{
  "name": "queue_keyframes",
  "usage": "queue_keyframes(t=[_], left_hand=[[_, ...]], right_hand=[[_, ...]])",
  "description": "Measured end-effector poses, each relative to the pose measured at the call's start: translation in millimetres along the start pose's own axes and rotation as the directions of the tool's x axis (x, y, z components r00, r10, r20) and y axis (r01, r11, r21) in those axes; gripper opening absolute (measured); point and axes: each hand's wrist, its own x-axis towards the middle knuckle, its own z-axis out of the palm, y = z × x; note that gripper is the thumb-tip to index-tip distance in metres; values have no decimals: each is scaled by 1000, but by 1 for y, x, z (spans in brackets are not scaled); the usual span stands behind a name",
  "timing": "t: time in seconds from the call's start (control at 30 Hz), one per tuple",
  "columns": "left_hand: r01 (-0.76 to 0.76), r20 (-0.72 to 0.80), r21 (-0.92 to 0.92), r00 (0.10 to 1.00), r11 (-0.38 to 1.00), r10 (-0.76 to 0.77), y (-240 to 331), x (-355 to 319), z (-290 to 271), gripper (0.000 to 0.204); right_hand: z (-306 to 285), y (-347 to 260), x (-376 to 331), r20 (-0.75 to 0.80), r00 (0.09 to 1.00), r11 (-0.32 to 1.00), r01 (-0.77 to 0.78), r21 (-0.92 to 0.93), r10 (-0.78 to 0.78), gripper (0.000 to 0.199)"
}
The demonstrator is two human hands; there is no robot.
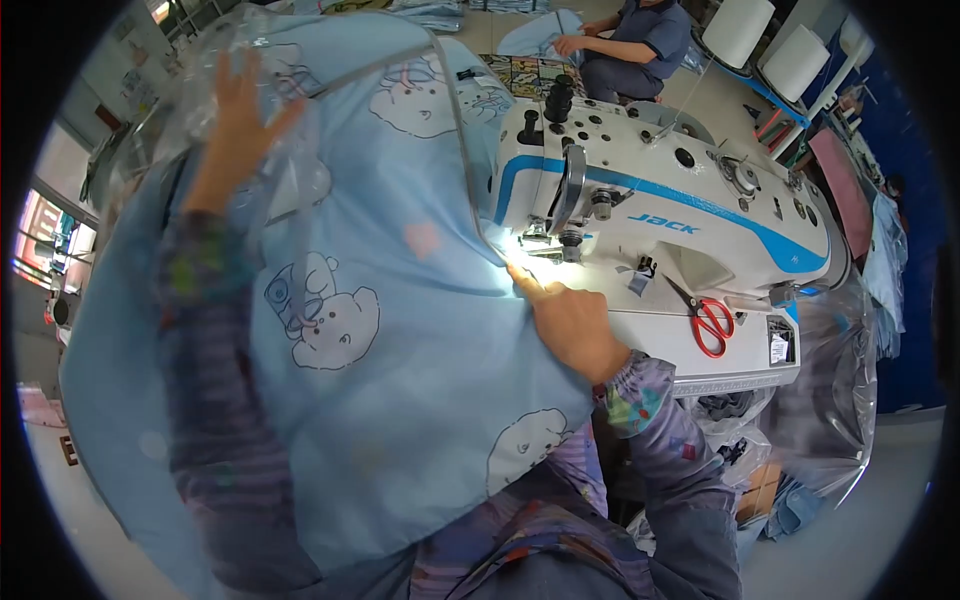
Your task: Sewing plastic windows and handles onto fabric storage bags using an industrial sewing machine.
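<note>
A large light blue fabric [400, 400] with white cartoon animal prints and grey edge binding spreads over the table and down across my lap. Its bound edge runs up to the lit presser foot of a white and blue sewing machine [660, 210]. Close to the foot, my right hand [578, 325] is closed at the fabric's edge, index finger stretched along it, thumb and other fingers curled in; what lies under them is hidden. My left hand [238, 130], slightly blurred, is open with fingers spread over the far left of the cloth, beside clear plastic [195, 90].
Red-handled scissors [712, 325] and a small dark scrap lie on the machine bed, right of my right hand. White thread cones [738, 32] stand behind the machine. Another person [645, 45] sits beyond it, handling blue fabric. Plastic sheeting [825, 380] hangs at the right.
</note>
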Motion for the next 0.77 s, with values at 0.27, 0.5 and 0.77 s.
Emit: queue_keyframes(t=[0.27, 0.5, 0.77], left_hand=[[316, 483, -529, 875, 787, -27, 306, -93, -30, 25], [379, 514, -563, 857, 735, -49, 313, -107, -10, 29], [376, 522, -531, 851, 759, -57, 313, -101, -3, 30]], right_hand=[[13, 10, -5, -77, 997, 998, -13, 60, 17, 57], [9, 30, 1, -68, 996, 986, -37, 165, 49, 48], [16, 38, 10, -76, 997, 997, 31, 66, -26, 45]])
